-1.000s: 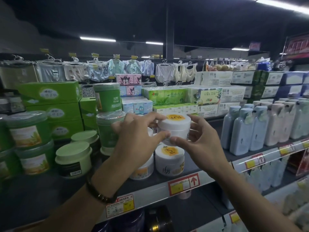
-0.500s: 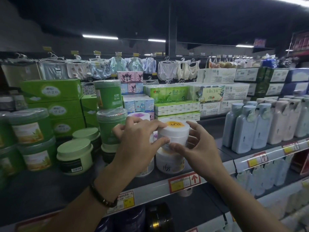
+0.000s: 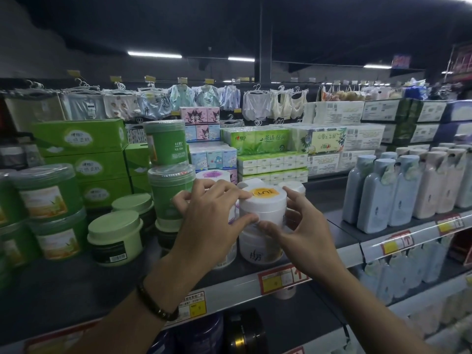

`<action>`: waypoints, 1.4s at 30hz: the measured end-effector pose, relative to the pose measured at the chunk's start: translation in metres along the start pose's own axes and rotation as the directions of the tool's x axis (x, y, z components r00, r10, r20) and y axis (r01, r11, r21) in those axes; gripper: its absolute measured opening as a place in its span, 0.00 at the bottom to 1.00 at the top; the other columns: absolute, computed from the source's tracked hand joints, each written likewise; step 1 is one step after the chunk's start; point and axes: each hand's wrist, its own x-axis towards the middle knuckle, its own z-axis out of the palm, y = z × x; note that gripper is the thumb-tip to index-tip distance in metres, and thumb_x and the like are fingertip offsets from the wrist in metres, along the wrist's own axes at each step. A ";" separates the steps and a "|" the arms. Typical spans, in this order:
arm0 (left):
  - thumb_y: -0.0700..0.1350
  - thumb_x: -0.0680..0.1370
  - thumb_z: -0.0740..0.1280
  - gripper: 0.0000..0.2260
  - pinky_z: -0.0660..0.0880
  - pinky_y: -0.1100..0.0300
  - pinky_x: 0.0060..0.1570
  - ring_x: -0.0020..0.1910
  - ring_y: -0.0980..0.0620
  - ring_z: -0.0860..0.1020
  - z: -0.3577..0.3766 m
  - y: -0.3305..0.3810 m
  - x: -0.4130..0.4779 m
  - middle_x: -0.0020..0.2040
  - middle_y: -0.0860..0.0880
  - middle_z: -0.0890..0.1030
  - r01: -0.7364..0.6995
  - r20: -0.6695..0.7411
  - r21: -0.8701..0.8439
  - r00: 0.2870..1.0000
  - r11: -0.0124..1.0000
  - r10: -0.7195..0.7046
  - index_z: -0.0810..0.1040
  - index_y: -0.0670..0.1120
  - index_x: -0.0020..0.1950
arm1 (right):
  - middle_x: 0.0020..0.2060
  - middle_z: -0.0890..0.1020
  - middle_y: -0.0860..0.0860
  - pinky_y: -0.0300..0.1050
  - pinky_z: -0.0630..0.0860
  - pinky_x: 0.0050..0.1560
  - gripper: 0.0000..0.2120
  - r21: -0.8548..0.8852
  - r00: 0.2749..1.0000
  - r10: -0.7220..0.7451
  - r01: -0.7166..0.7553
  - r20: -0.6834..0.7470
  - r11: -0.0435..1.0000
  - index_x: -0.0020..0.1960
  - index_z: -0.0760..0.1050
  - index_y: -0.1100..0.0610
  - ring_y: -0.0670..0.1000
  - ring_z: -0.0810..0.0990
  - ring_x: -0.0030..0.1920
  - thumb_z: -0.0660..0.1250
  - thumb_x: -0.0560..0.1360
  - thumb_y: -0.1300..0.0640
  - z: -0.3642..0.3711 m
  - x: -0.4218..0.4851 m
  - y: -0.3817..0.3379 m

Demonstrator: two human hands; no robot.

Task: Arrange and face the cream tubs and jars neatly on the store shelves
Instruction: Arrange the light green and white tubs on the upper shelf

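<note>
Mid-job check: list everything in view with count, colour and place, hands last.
White round plastic cream tub with orange lid sticker: one, white, stacked on another tub, front centre.
Other white cream tubs: at least four, white, under and behind it.
Tall green jars with clear lids: two, green, stacked, left of centre.
Dark jars with pale green lids: two, front left.
Wide green tubs: at least two, stacked, far left.
Green cardboard boxes: at least three, back left.
Blue-grey bottles: several, right.
Pink bottles: several, far right.
Tissue packs: many, green and white, behind.
Dark shelf: one, red-and-yellow price tags on its edge.
Left hand: one, grips the stickered tub.
Right hand: one, grips the same tub.
</note>
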 end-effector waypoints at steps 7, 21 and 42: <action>0.69 0.74 0.66 0.20 0.52 0.54 0.52 0.63 0.55 0.71 0.002 -0.003 -0.003 0.59 0.64 0.79 0.001 0.004 -0.008 1.000 1.000 -0.001 0.82 0.62 0.61 | 0.62 0.83 0.40 0.52 0.81 0.66 0.35 0.006 0.999 0.028 -0.028 0.017 1.000 0.72 0.70 0.37 0.42 0.81 0.63 0.83 0.70 0.46 -0.001 -0.001 0.001; 0.53 0.76 0.70 0.06 0.70 0.40 0.61 0.60 0.54 0.77 -0.019 -0.019 -0.005 0.55 0.59 0.80 0.121 -0.233 -0.284 0.954 0.951 -0.191 0.81 0.58 0.52 | 0.68 0.78 0.42 0.47 0.72 0.71 0.27 -0.152 0.983 -0.059 0.033 -0.175 0.988 0.73 0.73 0.48 0.43 0.75 0.69 0.76 0.76 0.48 0.001 0.003 -0.044; 0.59 0.71 0.79 0.39 0.72 0.48 0.69 0.68 0.45 0.74 -0.029 -0.102 0.019 0.71 0.44 0.71 0.498 0.015 -0.361 0.848 0.788 -0.529 0.67 0.46 0.75 | 0.54 0.88 0.46 0.48 0.80 0.64 0.12 -0.131 0.992 -0.118 0.121 0.035 0.984 0.61 0.85 0.54 0.44 0.85 0.55 0.72 0.79 0.57 0.071 0.041 -0.128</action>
